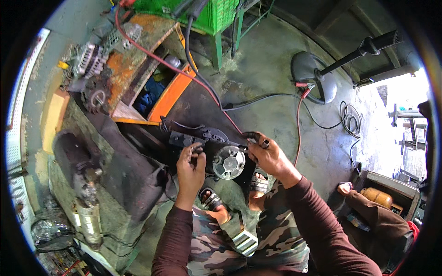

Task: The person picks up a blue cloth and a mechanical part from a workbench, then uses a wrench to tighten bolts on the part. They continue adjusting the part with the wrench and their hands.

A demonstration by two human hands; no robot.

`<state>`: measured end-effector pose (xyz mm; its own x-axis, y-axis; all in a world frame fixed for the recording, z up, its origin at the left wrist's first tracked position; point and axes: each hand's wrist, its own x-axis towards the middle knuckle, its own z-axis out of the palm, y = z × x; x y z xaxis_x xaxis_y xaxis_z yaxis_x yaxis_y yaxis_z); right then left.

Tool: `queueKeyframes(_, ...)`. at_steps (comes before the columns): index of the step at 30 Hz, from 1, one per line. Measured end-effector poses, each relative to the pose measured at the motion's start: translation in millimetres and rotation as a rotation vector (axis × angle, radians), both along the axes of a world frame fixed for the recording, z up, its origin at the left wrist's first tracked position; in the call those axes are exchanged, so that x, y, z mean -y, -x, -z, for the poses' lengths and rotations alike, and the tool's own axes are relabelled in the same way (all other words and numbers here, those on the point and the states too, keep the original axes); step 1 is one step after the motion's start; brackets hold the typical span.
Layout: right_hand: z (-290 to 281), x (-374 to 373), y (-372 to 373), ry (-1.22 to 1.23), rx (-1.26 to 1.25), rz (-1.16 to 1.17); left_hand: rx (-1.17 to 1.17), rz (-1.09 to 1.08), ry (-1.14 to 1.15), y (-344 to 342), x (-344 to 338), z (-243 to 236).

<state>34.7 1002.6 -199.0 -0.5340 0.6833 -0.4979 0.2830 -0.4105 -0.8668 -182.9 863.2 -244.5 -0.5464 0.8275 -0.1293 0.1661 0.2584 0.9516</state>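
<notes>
In front of me, between my feet, stands a cylindrical electric motor (216,152) with a round silver end cover (229,162), which faces up toward me. At its left side is my left hand (191,172). Its thumb and blackened fingers are closed together, and whatever they hold is too small to make out. My right hand (272,158), to the right of the cover, grips a dark metal tool with a tubular end (264,143). Part of that tool is hidden by my fingers.
A red cable (179,70) and a black cable (258,100) cross the floor. Red-handled clamps (304,89) lie by a round stand base (301,69). At left are an orange-framed cabinet (172,99) and a workbench with metal parts (90,221). A green crate (221,16) stands beyond.
</notes>
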Motion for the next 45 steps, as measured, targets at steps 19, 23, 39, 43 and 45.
queueKeyframes(19, -12.9, -1.8, 30.6, -0.362, 0.351, -0.454, -0.237, 0.152, -0.273, -21.8, 23.2, 24.5)
queueKeyframes(23, -31.9, 7.3, 50.6, -0.329, 0.419, -0.447, -0.604, 0.196, -0.268, -16.4, 31.8, 29.0)
queueKeyframes(39, -22.3, 5.6, 53.9, -0.061, 0.354, -0.127, -0.467, 0.312, -0.270, -19.2, 32.0, 32.8)
queueKeyframes(43, -18.0, -4.2, 50.9, -0.034, 0.338, -0.251, -0.426, 0.330, -0.238, -17.7, 30.5, 34.4)
queueKeyframes(45, -14.1, -4.6, 59.3, 0.096, 0.328, -0.237, -0.415, 0.320, -0.229, -17.4, 30.3, 35.0)
